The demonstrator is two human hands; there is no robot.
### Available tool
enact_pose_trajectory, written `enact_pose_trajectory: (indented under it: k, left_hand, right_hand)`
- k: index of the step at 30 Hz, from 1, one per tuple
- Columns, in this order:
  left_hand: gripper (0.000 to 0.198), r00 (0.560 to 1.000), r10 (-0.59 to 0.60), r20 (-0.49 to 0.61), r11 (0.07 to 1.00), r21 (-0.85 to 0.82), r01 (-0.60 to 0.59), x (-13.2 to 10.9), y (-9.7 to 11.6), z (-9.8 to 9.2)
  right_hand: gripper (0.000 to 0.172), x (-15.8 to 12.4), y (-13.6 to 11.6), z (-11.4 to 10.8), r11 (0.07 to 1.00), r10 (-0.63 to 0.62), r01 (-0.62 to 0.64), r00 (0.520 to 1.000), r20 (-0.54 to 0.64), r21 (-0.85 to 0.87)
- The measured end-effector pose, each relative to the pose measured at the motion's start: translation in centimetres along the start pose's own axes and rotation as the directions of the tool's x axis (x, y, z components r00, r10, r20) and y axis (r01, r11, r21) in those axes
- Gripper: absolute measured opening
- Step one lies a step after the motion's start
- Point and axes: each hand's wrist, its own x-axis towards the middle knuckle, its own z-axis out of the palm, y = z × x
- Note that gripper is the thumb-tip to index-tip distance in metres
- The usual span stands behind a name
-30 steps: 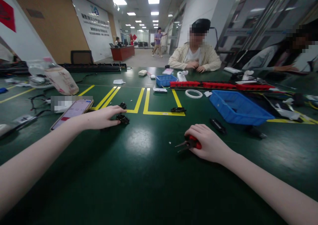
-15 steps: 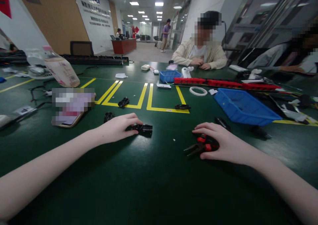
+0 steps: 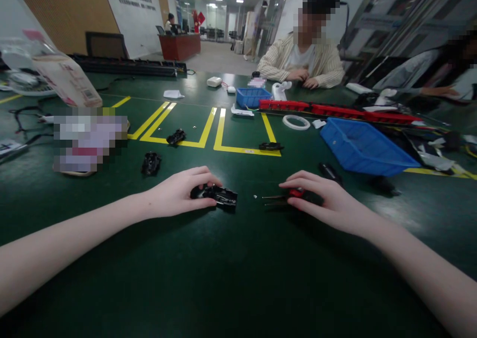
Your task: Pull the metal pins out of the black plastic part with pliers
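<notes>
My left hand [image 3: 182,195] rests on the green table [image 3: 223,268] with its fingers closed round one end of a black plastic part [image 3: 219,196] that lies flat near the middle. My right hand [image 3: 324,200] lies a little to the right, fingers curled over the red handles of small pliers [image 3: 283,197], whose metal jaws point left toward the black part. Between the part and the jaws lies a tiny white speck [image 3: 255,196].
Two more black parts [image 3: 151,163] [image 3: 176,137] lie left of centre, another black part [image 3: 270,146] on the yellow tape lines. A phone [image 3: 87,141] is at left, a blue bin [image 3: 363,146] at right, red strips [image 3: 335,110] behind it. Two people sit across the table.
My left hand has dragged the black part from the far left toward the middle. My right hand shifted on the pliers, whose jaws now point level to the left. The view tilted down.
</notes>
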Motion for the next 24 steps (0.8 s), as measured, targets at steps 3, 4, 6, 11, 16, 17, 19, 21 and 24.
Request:
enact_pose_trajectory:
  k: [3, 4, 6, 11, 16, 17, 19, 21, 24]
  left_hand:
    - [0.034, 1.0, 0.013, 0.005, 1.0, -0.001, -0.013, 0.4, 0.2, 0.3]
    - [0.033, 1.0, 0.019, 0.008, 1.0, 0.009, -0.019, 0.6, 0.2, 0.4]
    - [0.033, 1.0, 0.026, 0.011, 0.999, 0.033, -0.026, 0.8, 0.3, 0.6]
    - [0.039, 1.0, -0.012, -0.029, 0.995, 0.094, 0.014, 0.7, 0.6, 1.1]
    - [0.037, 0.998, 0.02, -0.058, 0.968, 0.251, -0.004, 0.5, 0.7, 1.3]
    - [0.036, 0.997, 0.03, -0.065, 0.959, 0.282, -0.011, 0.4, 0.6, 1.3]
    - [0.034, 0.996, 0.044, -0.075, 0.947, 0.32, -0.018, 0.4, 0.5, 1.3]
    - [0.033, 0.994, 0.064, -0.088, 0.94, 0.34, -0.03, 0.3, 0.4, 1.4]
    - [0.031, 0.984, 0.149, -0.098, 0.913, 0.397, -0.098, 0.3, 0.3, 1.4]
  right_hand:
    - [0.027, 2.0, -2.4, 1.2, 0.984, -0.172, 0.173, 0.985, 0.017, -0.042]
    - [0.027, 2.8, -3.1, 1.6, 0.973, -0.22, 0.222, 0.975, 0.038, -0.058]
    - [0.026, 4.4, -4.4, 2.3, 0.946, -0.306, 0.309, 0.951, 0.051, -0.099]
    - [0.014, 7.8, -6.6, 3.4, 0.911, -0.298, 0.328, 0.943, 0.149, -0.252]
    - [0.014, 9.4, -8.4, 3.8, 0.87, -0.25, 0.33, 0.936, 0.249, -0.366]
    - [0.014, 9.5, -8.7, 3.9, 0.849, -0.251, 0.342, 0.932, 0.26, -0.404]
    - [0.013, 9.6, -9.1, 4.2, 0.797, -0.279, 0.383, 0.919, 0.278, -0.466]
    - [0.012, 9.6, -9.2, 4.4, 0.751, -0.331, 0.436, 0.898, 0.29, -0.496]
    - [0.01, 9.4, -8.7, 4.6, 0.729, -0.398, 0.48, 0.877, 0.269, -0.489]
